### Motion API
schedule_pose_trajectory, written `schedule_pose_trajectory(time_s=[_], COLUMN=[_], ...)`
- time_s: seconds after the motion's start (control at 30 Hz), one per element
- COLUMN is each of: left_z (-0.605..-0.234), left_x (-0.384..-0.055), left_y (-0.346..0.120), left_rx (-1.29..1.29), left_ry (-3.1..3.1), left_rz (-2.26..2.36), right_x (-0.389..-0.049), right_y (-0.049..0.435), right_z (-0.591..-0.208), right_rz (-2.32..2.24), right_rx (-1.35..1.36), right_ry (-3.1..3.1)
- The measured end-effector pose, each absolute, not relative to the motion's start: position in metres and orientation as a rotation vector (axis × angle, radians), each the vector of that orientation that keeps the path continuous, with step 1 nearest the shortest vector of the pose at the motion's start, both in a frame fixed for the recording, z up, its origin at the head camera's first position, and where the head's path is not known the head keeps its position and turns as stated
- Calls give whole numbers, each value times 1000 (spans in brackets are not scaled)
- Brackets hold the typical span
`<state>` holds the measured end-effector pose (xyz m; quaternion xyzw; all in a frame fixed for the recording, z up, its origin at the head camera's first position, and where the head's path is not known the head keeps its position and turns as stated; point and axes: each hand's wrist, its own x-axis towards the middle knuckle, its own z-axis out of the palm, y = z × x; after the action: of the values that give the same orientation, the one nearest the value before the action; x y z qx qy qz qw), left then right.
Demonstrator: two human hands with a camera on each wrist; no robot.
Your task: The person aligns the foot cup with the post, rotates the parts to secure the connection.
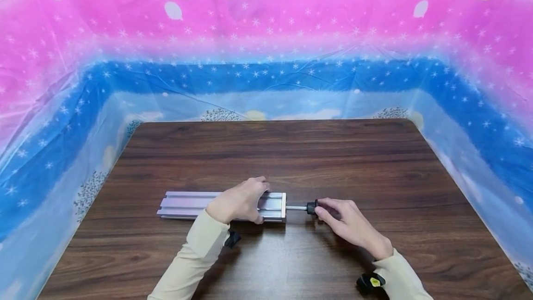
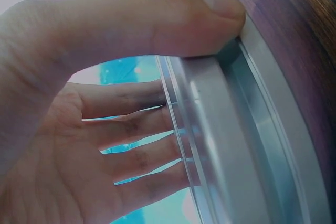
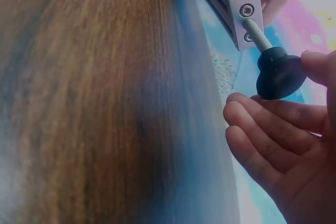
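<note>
A silver slotted aluminium profile (image 1: 189,204) lies lengthwise on the table. My left hand (image 1: 243,200) grips it near its right end, thumb (image 2: 205,24) on the near side and fingers over the far side. From the profile's end plate (image 3: 244,14), which carries two socket-head screws, sticks out a threaded rod (image 1: 296,208) with a round black foot (image 3: 281,74) at its outer end, like a levelling foot. My right hand (image 1: 347,221) pinches the rim of that foot between thumb and forefinger; its other fingers are loosely bent below in the right wrist view.
The dark wood-grain table (image 1: 266,152) fills the lower part of the head view. A pink and blue patterned cloth (image 1: 266,75) hangs along its back and sides. Each sleeve has a black wrist device (image 1: 368,283) strapped at the cuff.
</note>
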<state>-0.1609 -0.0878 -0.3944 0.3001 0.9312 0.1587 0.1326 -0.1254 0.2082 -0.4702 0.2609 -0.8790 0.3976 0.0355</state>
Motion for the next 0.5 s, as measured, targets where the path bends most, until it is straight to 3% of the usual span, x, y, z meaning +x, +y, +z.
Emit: schedule_pose_trajectory(time_s=[0.5], left_z=[-395], left_x=[-162], left_y=[-87], left_rx=[896], left_ry=[2708], left_rz=[461], right_x=[-124], right_y=[210], right_z=[-473], right_rz=[1110], right_rx=[985], right_ry=[-2468])
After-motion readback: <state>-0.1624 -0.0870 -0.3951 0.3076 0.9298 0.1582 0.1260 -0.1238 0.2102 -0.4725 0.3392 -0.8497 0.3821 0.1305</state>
